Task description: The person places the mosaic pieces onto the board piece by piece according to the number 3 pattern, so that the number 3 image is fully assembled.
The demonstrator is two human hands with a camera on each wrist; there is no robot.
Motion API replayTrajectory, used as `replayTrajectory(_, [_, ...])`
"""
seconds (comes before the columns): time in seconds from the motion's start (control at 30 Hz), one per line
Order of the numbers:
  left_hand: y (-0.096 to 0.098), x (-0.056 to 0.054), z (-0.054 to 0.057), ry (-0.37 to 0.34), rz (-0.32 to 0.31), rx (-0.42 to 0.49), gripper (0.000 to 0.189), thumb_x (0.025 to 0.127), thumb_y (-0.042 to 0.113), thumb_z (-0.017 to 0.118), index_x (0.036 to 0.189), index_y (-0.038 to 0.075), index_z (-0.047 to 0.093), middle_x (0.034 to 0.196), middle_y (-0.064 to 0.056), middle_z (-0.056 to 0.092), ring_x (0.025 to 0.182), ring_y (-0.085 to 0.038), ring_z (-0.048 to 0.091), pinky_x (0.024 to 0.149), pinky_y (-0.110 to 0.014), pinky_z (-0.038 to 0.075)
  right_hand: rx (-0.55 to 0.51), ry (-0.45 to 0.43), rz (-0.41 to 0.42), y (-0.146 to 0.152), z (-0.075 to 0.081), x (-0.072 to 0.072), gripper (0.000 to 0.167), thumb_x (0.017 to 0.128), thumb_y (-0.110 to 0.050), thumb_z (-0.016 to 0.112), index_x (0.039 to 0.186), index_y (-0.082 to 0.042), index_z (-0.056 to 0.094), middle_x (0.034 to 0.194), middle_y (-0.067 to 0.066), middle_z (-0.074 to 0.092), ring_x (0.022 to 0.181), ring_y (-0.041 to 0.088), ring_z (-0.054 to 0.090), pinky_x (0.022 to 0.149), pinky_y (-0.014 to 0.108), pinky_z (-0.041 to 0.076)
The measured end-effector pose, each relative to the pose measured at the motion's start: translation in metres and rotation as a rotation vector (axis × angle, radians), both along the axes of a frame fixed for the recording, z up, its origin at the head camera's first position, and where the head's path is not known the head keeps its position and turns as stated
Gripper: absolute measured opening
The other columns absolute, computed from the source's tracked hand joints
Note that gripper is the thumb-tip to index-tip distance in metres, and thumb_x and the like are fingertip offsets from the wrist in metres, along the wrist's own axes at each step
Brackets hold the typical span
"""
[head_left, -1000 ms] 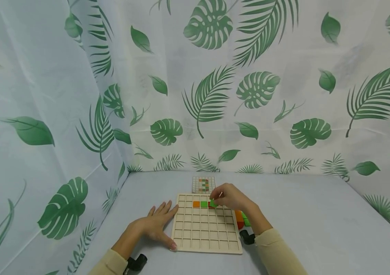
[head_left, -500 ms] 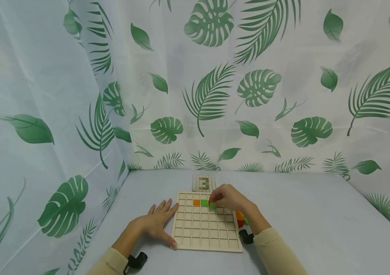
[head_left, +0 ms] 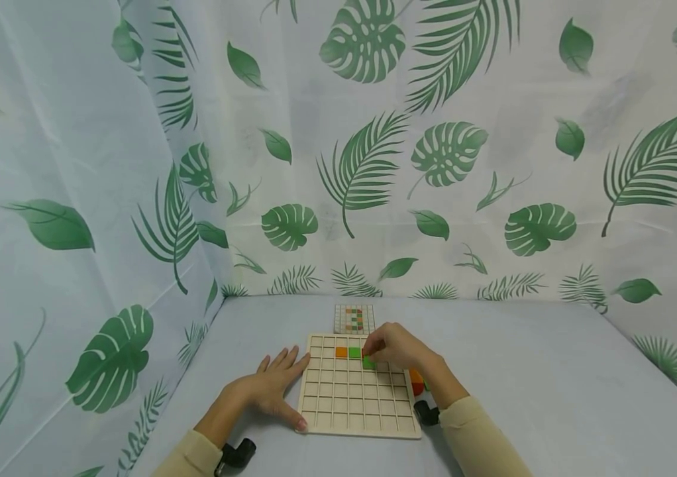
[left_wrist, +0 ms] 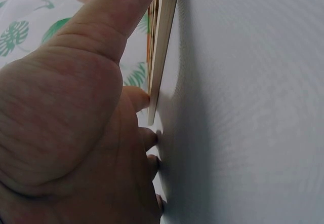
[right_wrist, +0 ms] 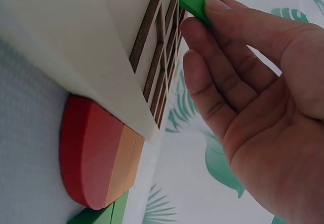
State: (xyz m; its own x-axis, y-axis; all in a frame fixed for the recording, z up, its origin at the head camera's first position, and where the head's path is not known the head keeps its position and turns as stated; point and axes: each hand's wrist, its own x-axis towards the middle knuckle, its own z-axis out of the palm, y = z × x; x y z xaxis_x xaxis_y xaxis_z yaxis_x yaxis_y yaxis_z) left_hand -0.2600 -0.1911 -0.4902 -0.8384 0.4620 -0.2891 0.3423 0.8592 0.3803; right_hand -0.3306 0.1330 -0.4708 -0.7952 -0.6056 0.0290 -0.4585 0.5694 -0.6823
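Observation:
A wooden grid board [head_left: 347, 402] lies on the table, its square cells split by thin ridges. My left hand [head_left: 273, 391] rests spread at its left edge, thumb at the near corner and fingertips at the side. Over the upper right part of the grid, my right hand [head_left: 395, 346] pinches a green tile [right_wrist: 198, 0] between thumb and fingers. The tile tilts at a cell below the top coloured row. In that row sit an orange tile [head_left: 341, 352] and a green square tile [head_left: 354, 352]; a red tile beside them is mostly hidden by my fingers.
Behind the board lies a small pattern card [head_left: 354, 318] with coloured squares. Against the board's right edge stand red [right_wrist: 96, 153] and orange pieces [right_wrist: 124, 163], with green pieces [right_wrist: 104, 214] behind them. A leaf-print curtain [head_left: 374, 165] closes off the back and left.
My right hand has lowered the green tile slightly toward me, from over the red tile to the cell row below. My left hand has stayed at the board's edge.

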Motion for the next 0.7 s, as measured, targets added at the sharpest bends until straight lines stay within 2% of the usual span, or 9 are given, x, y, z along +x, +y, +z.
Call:
replayTrajectory(0.4, [0.0004, 0.0009, -0.0006, 0.007, -0.007, 0.017, 0.138, 0.066, 0.074, 0.086, 0.169, 0.020, 0.013, 0.176, -0.016, 0.002, 0.163, -0.038, -0.001, 0.129, -0.064, 0.002, 0.052, -0.005, -0.024, -0.0030, -0.0018, 0.0029, 0.014, 0.088, 0.003, 0.078, 0.090, -0.011, 0.079, 0.084, 0.000, 0.074, 0.076, 0.013, 0.063, 0.069, 0.028, 0.055])
replayTrajectory(0.7, [-0.0004, 0.0011, -0.0010, 0.010, -0.009, 0.013, 0.137, 0.066, 0.075, 0.085, 0.169, 0.020, 0.013, 0.176, -0.016, 0.002, 0.163, -0.038, 0.000, 0.129, -0.064, 0.001, 0.062, 0.000, -0.021, -0.0035, -0.0022, 0.0043, 0.019, 0.082, 0.005, 0.082, 0.094, -0.009, 0.080, 0.091, 0.002, 0.075, 0.080, 0.015, 0.062, 0.071, 0.030, 0.056])
